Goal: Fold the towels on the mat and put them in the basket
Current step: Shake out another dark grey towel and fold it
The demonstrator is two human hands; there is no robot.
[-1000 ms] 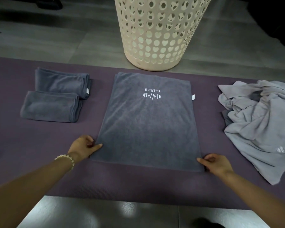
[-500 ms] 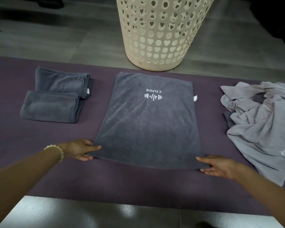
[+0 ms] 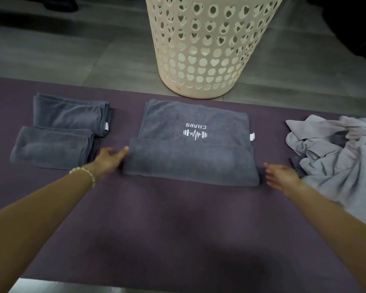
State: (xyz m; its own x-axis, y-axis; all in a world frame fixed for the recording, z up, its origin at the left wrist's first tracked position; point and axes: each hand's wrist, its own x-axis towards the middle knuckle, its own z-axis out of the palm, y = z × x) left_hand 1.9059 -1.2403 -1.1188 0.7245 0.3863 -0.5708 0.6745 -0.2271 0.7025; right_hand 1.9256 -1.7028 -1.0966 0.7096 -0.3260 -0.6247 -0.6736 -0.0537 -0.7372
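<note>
A dark grey towel [image 3: 190,159] with a white CHARS logo lies in the middle of the purple mat [image 3: 167,229], its near part folded over away from me. My left hand [image 3: 110,160] is at the fold's left end, fingers straight, one fingertip touching the towel's edge. My right hand [image 3: 283,176] hovers just right of the fold, fingers relaxed, holding nothing. Two folded dark grey towels [image 3: 55,146] [image 3: 72,114] lie at the left. A crumpled heap of light grey towels [image 3: 336,157] sits at the right. The cream basket [image 3: 207,45] with heart holes stands behind the mat.
Grey floor tiles [image 3: 61,56] surround the mat. Dark objects sit at the far left and far right corners. The mat's near edge runs along the bottom of the view.
Both hands lifted the towel's near edge and laid it over away from me, making a fold. They have let go and now sit beside the fold's ends.
</note>
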